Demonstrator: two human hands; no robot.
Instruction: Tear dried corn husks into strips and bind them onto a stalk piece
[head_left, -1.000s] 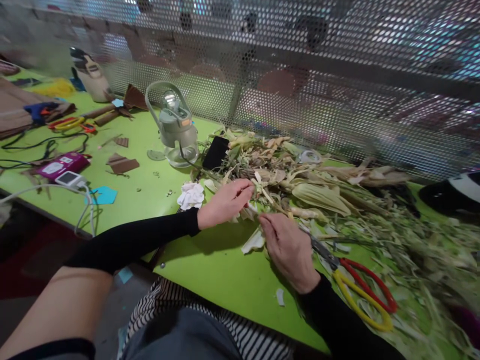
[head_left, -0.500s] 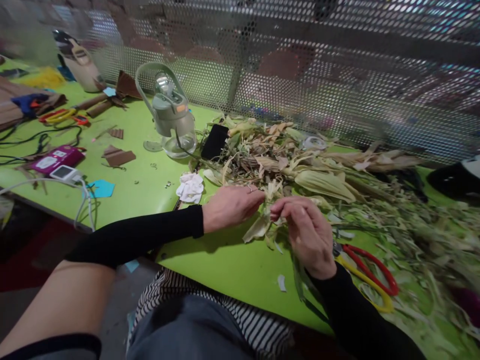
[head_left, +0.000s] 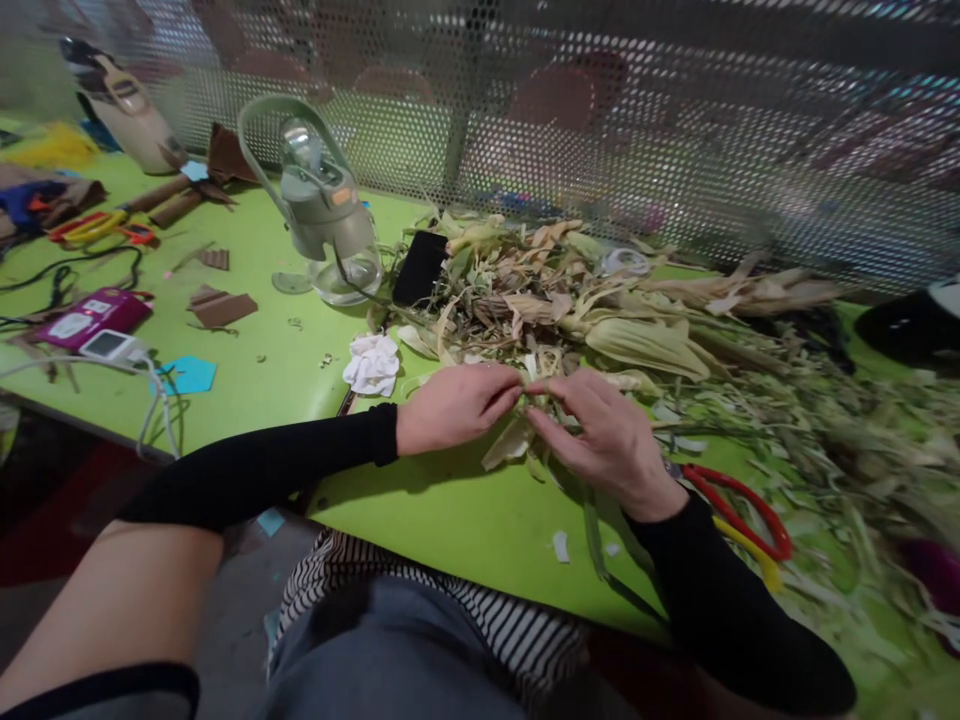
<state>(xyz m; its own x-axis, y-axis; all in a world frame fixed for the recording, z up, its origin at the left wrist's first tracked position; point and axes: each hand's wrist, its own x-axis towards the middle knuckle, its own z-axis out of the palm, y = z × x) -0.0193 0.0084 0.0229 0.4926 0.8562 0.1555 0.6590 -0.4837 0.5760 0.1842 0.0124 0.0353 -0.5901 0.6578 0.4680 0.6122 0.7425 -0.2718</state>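
Note:
My left hand (head_left: 459,408) pinches a small pale corn husk piece (head_left: 534,372) over the green table. From the other side, my right hand (head_left: 600,438) has its forefinger on the same piece, close to my left fingertips, with the thumb just below. My fingers partly hide the piece. A loose husk flap (head_left: 510,443) hangs or lies beneath them; I cannot tell which. Behind my hands a heap of dried corn husks (head_left: 525,305) spreads out, with a broad pale husk (head_left: 649,348) on it. Scissors (head_left: 742,510) with red and yellow handles lie by my right wrist.
A clear bottle with a green lid (head_left: 322,215) stands left of a black phone (head_left: 420,268). Nearby are crumpled tissue (head_left: 373,364), a purple device (head_left: 94,318) with cables, and cardboard scraps (head_left: 223,307). Husk shreds (head_left: 832,470) cover the right side; a perforated metal panel (head_left: 480,120) rises behind.
My right hand has come left and turned, its fingers now meeting my left fingertips at the husk piece. The view has shifted slightly.

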